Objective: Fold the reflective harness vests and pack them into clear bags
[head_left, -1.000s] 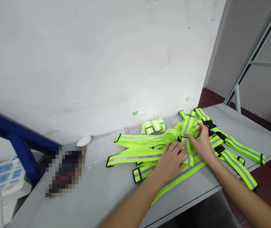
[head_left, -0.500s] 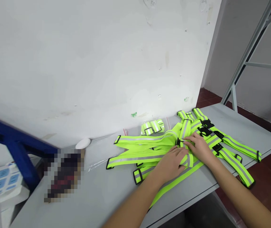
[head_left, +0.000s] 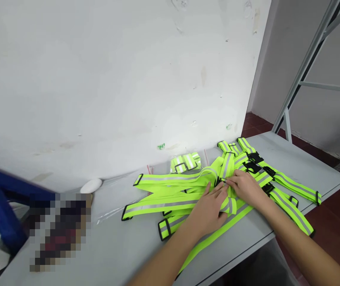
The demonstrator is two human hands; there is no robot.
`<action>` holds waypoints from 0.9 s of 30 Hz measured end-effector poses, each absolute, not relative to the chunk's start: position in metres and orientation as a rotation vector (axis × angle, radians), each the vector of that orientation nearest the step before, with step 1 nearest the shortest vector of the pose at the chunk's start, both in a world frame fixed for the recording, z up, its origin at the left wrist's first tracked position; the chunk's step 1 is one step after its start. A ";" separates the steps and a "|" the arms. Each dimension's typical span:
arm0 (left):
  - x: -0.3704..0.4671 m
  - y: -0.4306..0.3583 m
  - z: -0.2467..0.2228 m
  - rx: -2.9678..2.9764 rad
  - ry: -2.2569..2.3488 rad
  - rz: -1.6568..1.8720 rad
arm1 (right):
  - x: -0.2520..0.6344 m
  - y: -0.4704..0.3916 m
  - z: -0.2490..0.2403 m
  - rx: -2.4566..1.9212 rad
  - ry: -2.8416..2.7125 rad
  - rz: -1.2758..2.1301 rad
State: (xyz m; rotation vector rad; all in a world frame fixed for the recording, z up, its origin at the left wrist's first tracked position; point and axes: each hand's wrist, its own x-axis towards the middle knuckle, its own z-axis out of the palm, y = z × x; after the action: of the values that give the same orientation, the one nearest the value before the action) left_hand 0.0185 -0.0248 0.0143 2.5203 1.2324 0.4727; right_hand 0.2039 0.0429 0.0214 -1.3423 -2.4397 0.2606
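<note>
A pile of neon-yellow reflective straps (head_left: 164,205) with grey stripes and black plastic fittings lies on the grey table. Over the middle of it, my left hand (head_left: 210,208) is closed on a strap, fingertips beside a small black slider buckle (head_left: 219,181). My right hand (head_left: 247,188) meets it from the right, thumb and fingers pinched on the same strap at the slider. Parts of the strap are hidden beneath both hands. Several black side-release buckles (head_left: 255,158) show to the right of my hands.
Behind the pile, a clear plastic bag holds a folded reflective strap (head_left: 186,163) against the white wall (head_left: 113,79). A white oval object (head_left: 91,186) and a pixelated item (head_left: 61,232) are at the left, near a blue metal frame (head_left: 1,214). The table's front edge (head_left: 238,258) runs below my arms.
The camera view has shifted slightly, so the table things appear further left. My right fingers have closed in on the slider, and my left fingertips have moved up towards it.
</note>
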 end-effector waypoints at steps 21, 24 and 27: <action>0.018 -0.020 0.010 2.462 1.280 0.483 | 0.181 0.109 0.017 -1.322 -1.841 0.837; 0.020 -0.019 0.009 2.400 1.318 0.552 | 0.182 0.089 0.030 -1.119 -1.637 1.139; 0.021 -0.017 0.009 2.376 1.355 0.561 | 0.186 0.059 0.041 -1.061 -1.560 1.288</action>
State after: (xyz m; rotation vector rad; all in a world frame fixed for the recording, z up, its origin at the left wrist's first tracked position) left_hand 0.0210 -0.0171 0.0091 2.3760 1.3552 0.5613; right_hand 0.1860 0.0593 0.0414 -1.0605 -1.5600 1.2879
